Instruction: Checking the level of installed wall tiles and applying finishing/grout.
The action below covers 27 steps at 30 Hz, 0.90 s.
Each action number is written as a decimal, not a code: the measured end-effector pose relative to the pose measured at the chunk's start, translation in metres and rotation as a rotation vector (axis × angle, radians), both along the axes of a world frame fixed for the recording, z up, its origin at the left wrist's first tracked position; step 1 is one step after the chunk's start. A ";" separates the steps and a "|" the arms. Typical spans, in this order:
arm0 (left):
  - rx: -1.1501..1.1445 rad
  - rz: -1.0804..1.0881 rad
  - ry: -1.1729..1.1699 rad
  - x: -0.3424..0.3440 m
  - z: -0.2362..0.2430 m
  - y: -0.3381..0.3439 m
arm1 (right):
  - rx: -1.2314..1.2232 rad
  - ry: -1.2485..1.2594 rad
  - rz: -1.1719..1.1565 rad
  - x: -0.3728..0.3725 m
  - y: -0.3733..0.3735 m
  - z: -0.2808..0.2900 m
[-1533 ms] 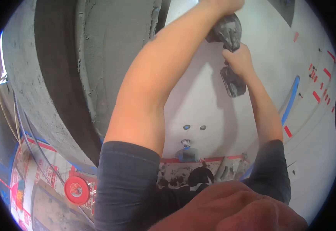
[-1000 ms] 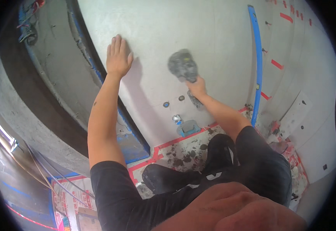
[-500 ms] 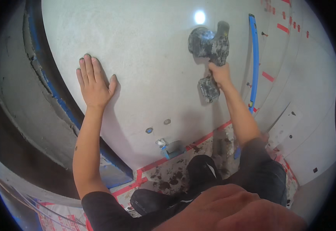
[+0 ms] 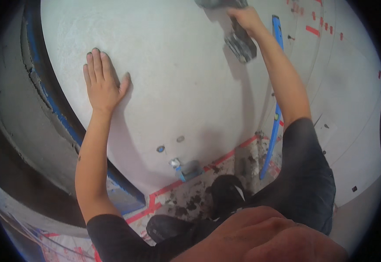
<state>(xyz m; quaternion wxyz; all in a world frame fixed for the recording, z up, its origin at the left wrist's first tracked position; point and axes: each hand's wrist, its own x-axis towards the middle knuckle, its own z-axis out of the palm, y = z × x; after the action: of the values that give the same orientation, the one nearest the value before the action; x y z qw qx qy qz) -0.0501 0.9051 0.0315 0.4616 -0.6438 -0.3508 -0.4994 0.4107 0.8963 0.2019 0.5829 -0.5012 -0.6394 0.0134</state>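
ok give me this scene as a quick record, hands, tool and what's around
left hand: left hand open, palm down on the pale wall
right hand: right hand closed around the grip of a dusty power tool
tool head: partly cut off by the top edge
right side: blue level, partly behind the right forearm
wall foot: red tape
floor: dark spots

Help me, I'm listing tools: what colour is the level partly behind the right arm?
The level is blue; it shows best in the head view.

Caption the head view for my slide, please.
Left hand flat against the pale wall, right hand gripping a tool, a blue level at right.
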 end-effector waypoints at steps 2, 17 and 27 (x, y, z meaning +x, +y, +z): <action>0.030 0.023 0.021 0.006 0.011 0.007 | -0.008 0.015 0.032 0.008 0.014 0.015; 0.052 0.089 0.051 0.025 -0.064 0.042 | -0.184 0.323 -0.073 -0.045 -0.020 -0.559; 0.081 0.160 0.130 0.005 -0.067 0.035 | -0.297 0.471 -0.071 -0.079 -0.044 -0.681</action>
<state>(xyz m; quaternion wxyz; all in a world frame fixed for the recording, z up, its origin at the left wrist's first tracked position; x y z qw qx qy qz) -0.0450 0.9396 -0.0353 0.5473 -0.6258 -0.3497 -0.4319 0.3321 0.8523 -0.4788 0.6357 -0.5862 -0.4595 0.2028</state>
